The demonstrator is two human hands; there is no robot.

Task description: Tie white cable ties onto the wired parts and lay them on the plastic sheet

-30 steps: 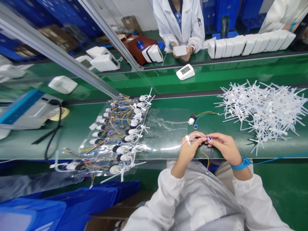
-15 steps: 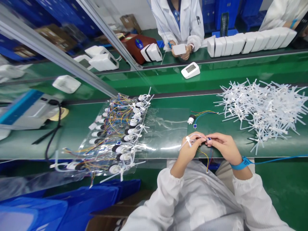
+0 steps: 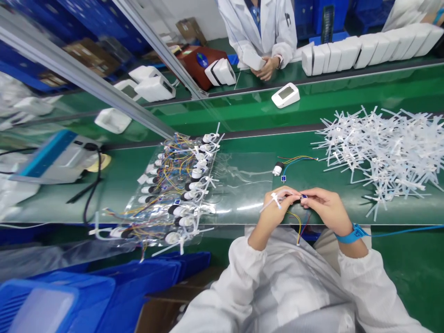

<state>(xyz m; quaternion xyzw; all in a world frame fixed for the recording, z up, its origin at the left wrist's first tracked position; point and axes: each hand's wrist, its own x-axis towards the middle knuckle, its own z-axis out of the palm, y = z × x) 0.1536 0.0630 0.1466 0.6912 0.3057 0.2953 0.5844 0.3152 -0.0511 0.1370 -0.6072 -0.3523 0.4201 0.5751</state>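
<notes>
My left hand [image 3: 274, 208] is closed in a pinch. A thin white tube with a branched connector [image 3: 276, 200] lies across the back of it and runs to the fingertips. Meeting those fingertips, my right hand [image 3: 326, 208] pinches a small blue part [image 3: 304, 196], mostly covered by the fingers. Yellow and red wires [image 3: 298, 224] hang below the two hands. Just beyond them on the green bench lies a small black-and-white motor [image 3: 278, 169] with coloured wires, and a tiny blue square piece [image 3: 283, 179] beside it.
A heap of white branched tubes [image 3: 385, 152] lies at right. Several wired motors with tubes [image 3: 189, 185] rest on clear plastic at left. Beyond the bench are a white device [image 3: 286, 95], a row of white housings [image 3: 367, 51] and a co-worker's hand [image 3: 265, 69]. A blue cord [image 3: 405, 230] trails from my right wrist.
The view has shifted slightly, moving the bench things to the right. My hands stay together in nearly the same pinch. The co-worker has tilted the white item they hold.
</notes>
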